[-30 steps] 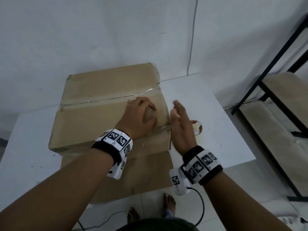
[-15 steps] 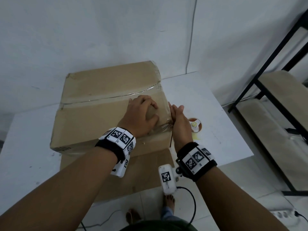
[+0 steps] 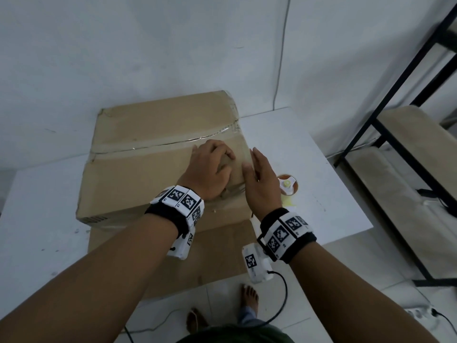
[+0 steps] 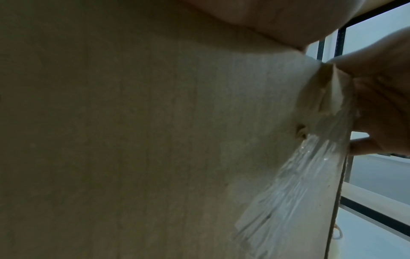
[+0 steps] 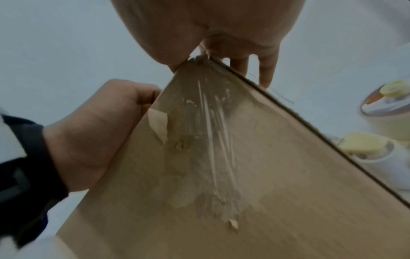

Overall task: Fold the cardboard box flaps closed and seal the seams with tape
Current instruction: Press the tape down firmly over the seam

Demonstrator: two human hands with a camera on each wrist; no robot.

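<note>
Two hands are on the cardboard box (image 3: 158, 154), which fills the centre of the head view, sitting on the white tabletop (image 3: 319, 194) with its top flaps folded shut. The left hand (image 3: 210, 169) rests knuckles-up on the near flap, fingers curled; its grip looks to be holding nothing, though what lies under the palm is hidden. The right hand (image 3: 259, 179) lies flat, fingers straight, along the box's right edge, pressing a wrinkled strip of clear tape (image 5: 213, 133) over the corner. That tape is thin, creased and sticky (it already shows ridges in the right wrist view), so it wants smoothing with flat pads, not pinching. The board itself looks stiff but light and scuffed, its paper skin torn beside the strip; best held by pressing the flap faces down near the edges. A glossy taped seam (image 3: 173, 142) runs across the upper middle. The box is closed, so any contents are unseen. The tape roll (image 3: 288, 185) sits just right of the box.
</note>
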